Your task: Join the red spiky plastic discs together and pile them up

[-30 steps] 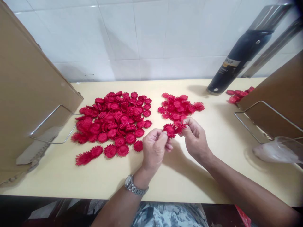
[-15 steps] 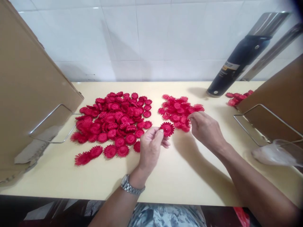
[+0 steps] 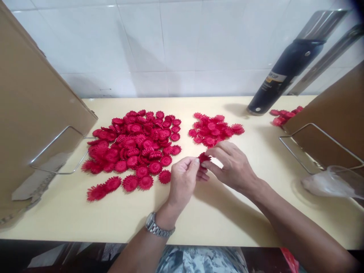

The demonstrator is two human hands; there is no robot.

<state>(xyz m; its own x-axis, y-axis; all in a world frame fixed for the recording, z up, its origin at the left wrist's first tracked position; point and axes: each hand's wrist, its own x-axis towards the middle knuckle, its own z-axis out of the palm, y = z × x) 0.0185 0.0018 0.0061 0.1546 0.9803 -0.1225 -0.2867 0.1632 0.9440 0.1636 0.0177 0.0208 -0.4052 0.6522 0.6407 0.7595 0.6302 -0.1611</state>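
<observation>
1. A red flower piece [image 3: 204, 157] is pinched between thumb and fingers of the left hand [image 3: 184, 177]; its lower part is hidden.
2. The same piece is touched by the right hand [image 3: 231, 165], thumb and fingers closed in around it; whether it is gripped cannot be told.
3. Larger pile [image 3: 139, 140] seen left of the hands; smaller pile [image 3: 213, 129] partly covered by the right hand.
4. Far-right pieces [image 3: 284, 115] are partly hidden by brown cardboard [image 3: 330, 113].

Counter [image 3: 227, 212]: smooth, pale, low sheen. Wall tiles [image 3: 182, 41]: smooth, glossy. Cardboard panel [image 3: 36, 87]: matt, torn edge. Flask [image 3: 284, 72]: dark body, shiny metal-look cap. Watch [image 3: 159, 227]: metallic links. Bag [image 3: 330, 182]: thin, translucent plastic. Wire stand [image 3: 335, 142]: shiny metal.
</observation>
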